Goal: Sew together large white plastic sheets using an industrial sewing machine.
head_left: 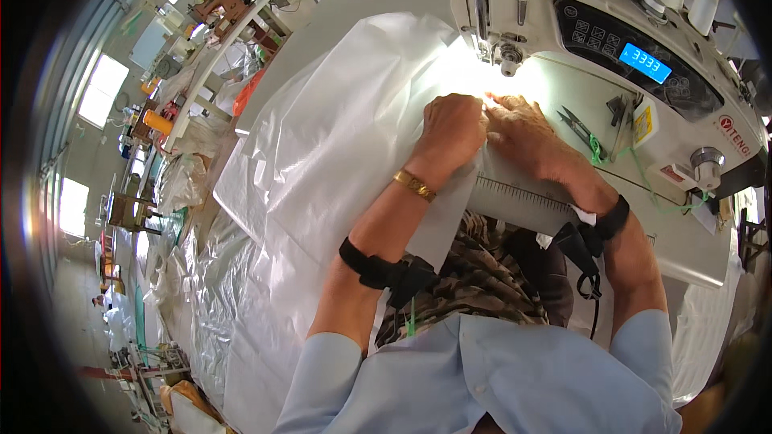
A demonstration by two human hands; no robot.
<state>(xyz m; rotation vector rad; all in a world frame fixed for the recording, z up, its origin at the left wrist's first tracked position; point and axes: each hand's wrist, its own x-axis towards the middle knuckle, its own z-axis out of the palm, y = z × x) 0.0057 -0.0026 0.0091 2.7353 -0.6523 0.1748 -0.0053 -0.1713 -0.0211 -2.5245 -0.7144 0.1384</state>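
A large translucent white plastic sheet [322, 120] spreads over the sewing table and drapes down its left side. At the sheet's right edge, just in front of the sewing machine's [591, 32] lit needle area, my left hand [454, 130] is closed in a fist-like grip on the sheet. Right beside it, my right hand [523, 128] has its fingers bent down toward the same edge, its fingertips close to the left hand's and pressed together on the sheet. What lies between the fingertips is partly hidden by the hands and washed out by the lamp's glare.
Thread snips [581, 130] with a green cord lie right of my right hand. A ruler scale [523, 197] runs along the table's near edge. White thread cones [704, 6] stand behind the machine. Crumpled clear plastic [217, 305] heaps on the left, before a cluttered workbench [213, 72].
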